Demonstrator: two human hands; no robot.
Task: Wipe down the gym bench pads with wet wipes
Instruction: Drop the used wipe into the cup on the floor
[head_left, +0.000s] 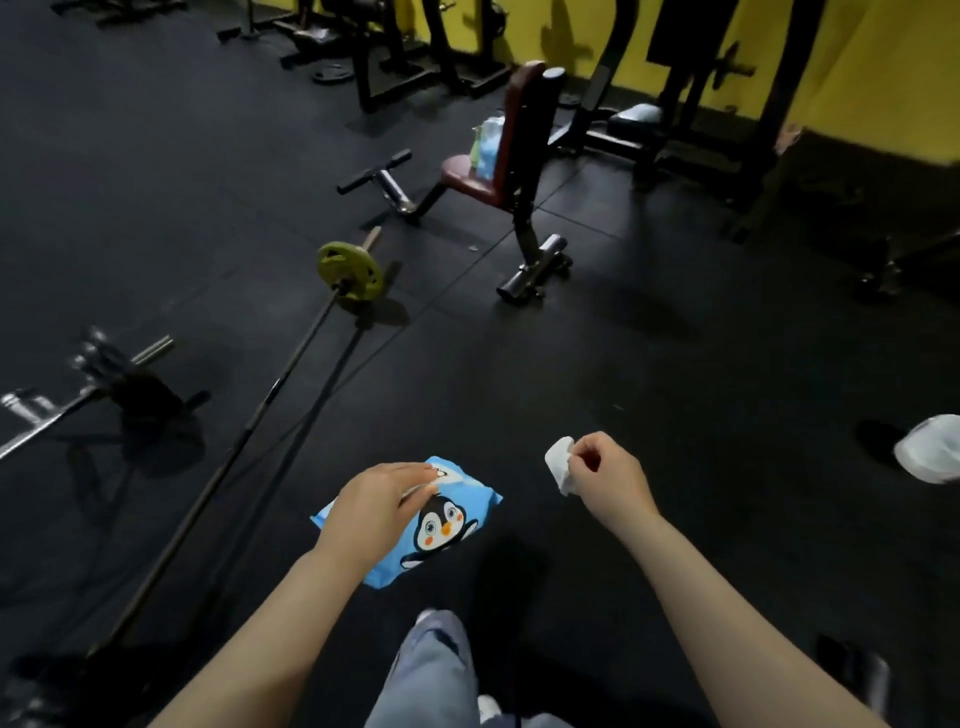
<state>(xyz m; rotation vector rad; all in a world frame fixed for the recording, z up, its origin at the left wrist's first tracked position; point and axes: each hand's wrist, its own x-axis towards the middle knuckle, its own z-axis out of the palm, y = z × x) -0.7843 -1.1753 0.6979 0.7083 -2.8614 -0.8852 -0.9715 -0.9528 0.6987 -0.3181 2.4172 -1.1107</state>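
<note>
Nearest the camera, a trouser leg in pale grey (436, 670) is seen at the bottom edge, with both bare forearms stretched forward above it. The blue wet wipes pack (441, 525), printed with a penguin, is held in the left hand (379, 506); the fingers are laid across its top edge near the opening, and the pack is kept low over the black rubber floor (649, 374). Whether the thumb is curled beneath the pack cannot be told. Just to the right, and clearly apart from the pack, a crumpled white wipe (560, 462) is pinched in the curled fingers of the right hand (608, 475). The 2 hands are held well apart.

Off to the right edge, a white plastic bag (930, 449) is seen lying on the floor. To the left, a long barbell (249, 426) is stretched across the mat, with 1 yellow-green plate (350, 270) loaded at its far end. A second chrome bar (47, 410) is caught, blurred, at the left edge.

Further back, the gym bench (488, 176) is found standing on the mat, its dark red seat and upright back pad facing left. A pale blue bundle (488, 145) is propped on the seat against the back pad; what it is cannot be told. Beyond it, black machine frames (675, 104) are lined up along the yellow wall (893, 67).
</note>
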